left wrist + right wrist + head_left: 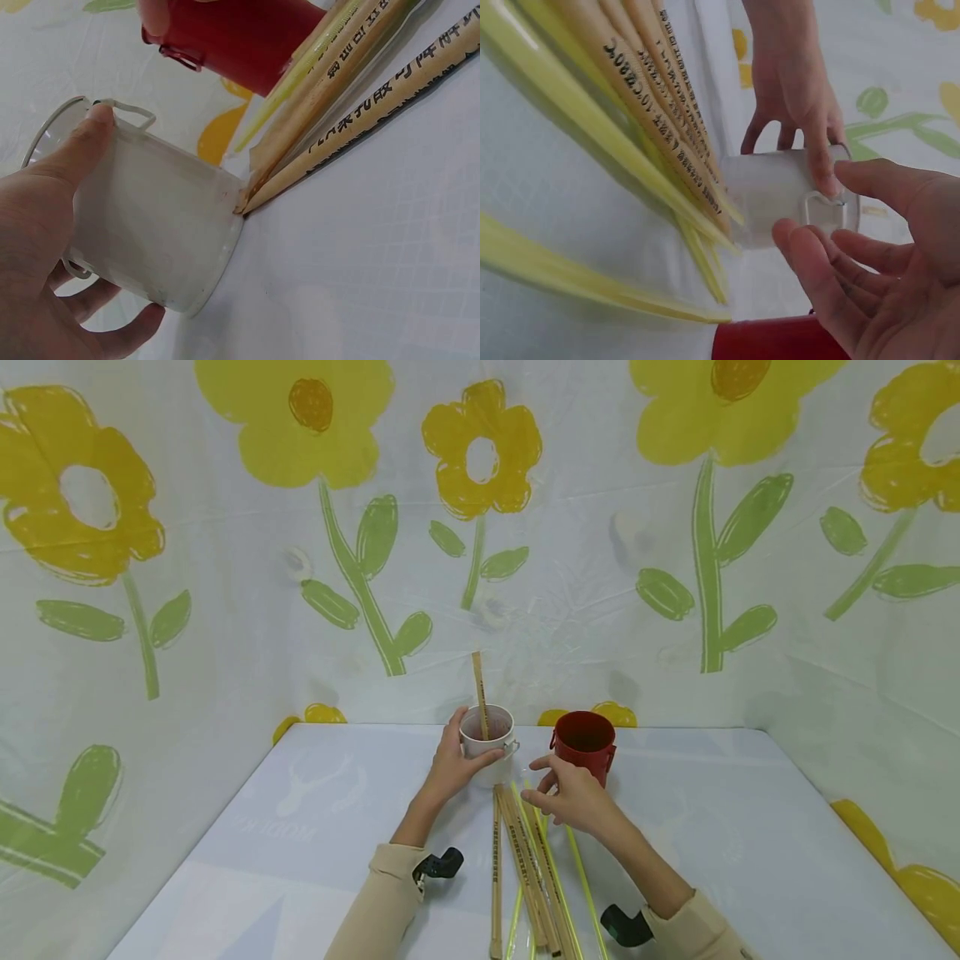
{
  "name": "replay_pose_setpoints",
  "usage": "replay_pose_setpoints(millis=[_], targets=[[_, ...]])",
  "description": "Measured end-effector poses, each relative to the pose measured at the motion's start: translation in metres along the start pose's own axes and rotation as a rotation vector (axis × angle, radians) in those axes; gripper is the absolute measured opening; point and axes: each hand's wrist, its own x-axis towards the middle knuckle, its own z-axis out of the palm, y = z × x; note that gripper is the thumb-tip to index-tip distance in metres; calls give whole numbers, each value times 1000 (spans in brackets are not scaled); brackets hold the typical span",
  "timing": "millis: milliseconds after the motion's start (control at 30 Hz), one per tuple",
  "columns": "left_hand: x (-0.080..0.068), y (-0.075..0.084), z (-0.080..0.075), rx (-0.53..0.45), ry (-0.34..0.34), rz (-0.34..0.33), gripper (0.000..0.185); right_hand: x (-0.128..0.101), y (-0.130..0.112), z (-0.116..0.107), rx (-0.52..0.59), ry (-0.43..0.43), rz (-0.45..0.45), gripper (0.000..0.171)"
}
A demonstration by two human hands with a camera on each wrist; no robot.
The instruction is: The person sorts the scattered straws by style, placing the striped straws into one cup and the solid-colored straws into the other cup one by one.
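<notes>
The left hand [452,767] wraps around the white cup [487,742] at the far middle of the table [300,827]; one paper-wrapped stick [480,693] stands in it, seen only from the head view. The right hand [573,793] hovers open and empty, fingers loosely spread, near the red cup [587,742] to the right. The left wrist view shows the wrapped sticks [360,120] lying flat with their tips touching the white cup's base.

Both arms in long beige sleeves [378,902], soft knit-looking fabric, cuffs ending short of the wrists — forearms bare from there on. Left hand [450,768] and right hand [573,797] bare: no gloves, rings or watch visible. Small black camera unit [441,865] strapped by the left cuff, a matching black unit [626,927] by the right cuff — rounded housings, no cables showing.
</notes>
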Motion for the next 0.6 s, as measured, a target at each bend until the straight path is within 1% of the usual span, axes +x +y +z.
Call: replay_pose_setpoints(millis=[167,400,600], targets=[[0,-2,0,0,1,-14,94,-2,1,1,-13,-69,33,52],[1,-2,1,-6,-7,-18,94,-5,4,6,-53,-129,97,56],[1,-3,1,-2,-5,-17,94,-9,4,9,-75,-182,127,57]])
